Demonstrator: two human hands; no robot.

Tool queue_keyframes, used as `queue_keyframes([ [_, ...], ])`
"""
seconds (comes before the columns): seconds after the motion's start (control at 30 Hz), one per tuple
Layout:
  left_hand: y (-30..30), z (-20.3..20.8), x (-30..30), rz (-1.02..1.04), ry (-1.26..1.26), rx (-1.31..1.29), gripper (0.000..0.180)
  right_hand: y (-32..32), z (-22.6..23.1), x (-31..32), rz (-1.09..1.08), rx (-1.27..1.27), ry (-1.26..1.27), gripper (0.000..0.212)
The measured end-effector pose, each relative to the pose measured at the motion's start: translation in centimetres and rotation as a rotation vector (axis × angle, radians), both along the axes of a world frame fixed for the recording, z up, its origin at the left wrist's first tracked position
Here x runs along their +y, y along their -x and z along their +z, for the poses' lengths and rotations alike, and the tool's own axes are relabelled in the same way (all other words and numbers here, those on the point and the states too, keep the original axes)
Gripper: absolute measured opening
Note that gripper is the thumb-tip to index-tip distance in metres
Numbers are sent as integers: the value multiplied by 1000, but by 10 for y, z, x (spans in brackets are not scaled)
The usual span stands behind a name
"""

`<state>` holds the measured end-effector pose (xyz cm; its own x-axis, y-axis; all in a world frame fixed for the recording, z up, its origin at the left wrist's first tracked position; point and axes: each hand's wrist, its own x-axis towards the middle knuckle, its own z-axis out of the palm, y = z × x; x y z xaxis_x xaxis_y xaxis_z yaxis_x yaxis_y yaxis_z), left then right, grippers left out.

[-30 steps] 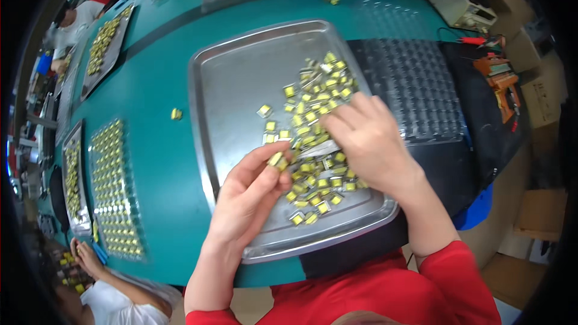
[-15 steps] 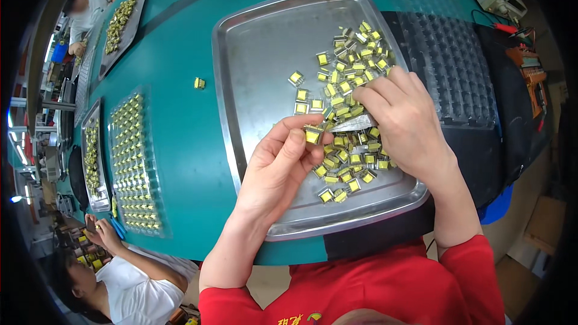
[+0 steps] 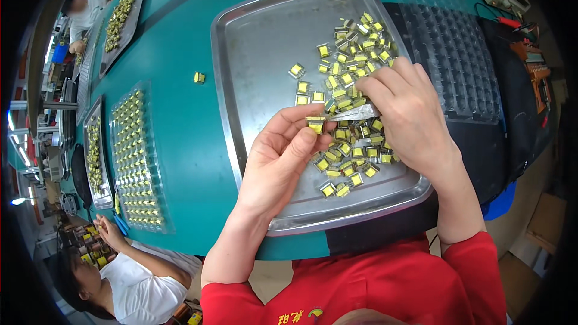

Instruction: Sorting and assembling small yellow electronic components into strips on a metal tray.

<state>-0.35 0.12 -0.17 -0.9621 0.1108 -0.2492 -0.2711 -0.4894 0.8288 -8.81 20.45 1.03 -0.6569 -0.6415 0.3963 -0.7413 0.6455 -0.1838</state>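
My left hand (image 3: 282, 153) pinches a small yellow-taped transformer (image 3: 315, 124) between thumb and fingers, above a metal tray (image 3: 259, 54). My right hand (image 3: 410, 117) grips a flat silvery tool (image 3: 355, 114) that tapers to a point. Its tip is at the right side of the held transformer; whether they touch I cannot tell. The fingers hide the tool's rear part, so its exact kind is unclear. Beneath and beyond both hands, a heap of similar transformers (image 3: 346, 78) lies in the tray's right half.
Clear plastic trays with pockets (image 3: 454, 54) lie to the right; another, filled with transformers (image 3: 137, 162), is at left. One loose transformer (image 3: 199, 77) sits on the green table (image 3: 180, 126). Two more metal trays (image 3: 120, 24) (image 3: 96, 150) hold parts. Co-workers (image 3: 141, 283) sit at left.
The held transformer has turned, with its yellow face tilted lower. The tool's tip has shifted slightly up along it. At lower left, a co-worker's hand has moved down.
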Motion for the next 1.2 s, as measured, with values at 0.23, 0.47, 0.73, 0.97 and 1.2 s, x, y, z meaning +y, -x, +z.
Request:
queue_keyframes([
  [0.23,-7,5,-1,1,0,-75,32,-6,5,-1,-2,1,-17,28],
  [0.47,-9,5,5,63,108,-25,31,-4,2,-3,17,-6,4,23],
  [0.73,-3,1,-3,58,168,154,23,-2,4,-2,14,12,26,24],
  [0.97,1,3,-7,118,408,259,30,-1,1,-2,13,40,61,21],
  [1.2,2,-3,-11,214,505,351,29,-1,-6,-3,38,88,124,14],
])
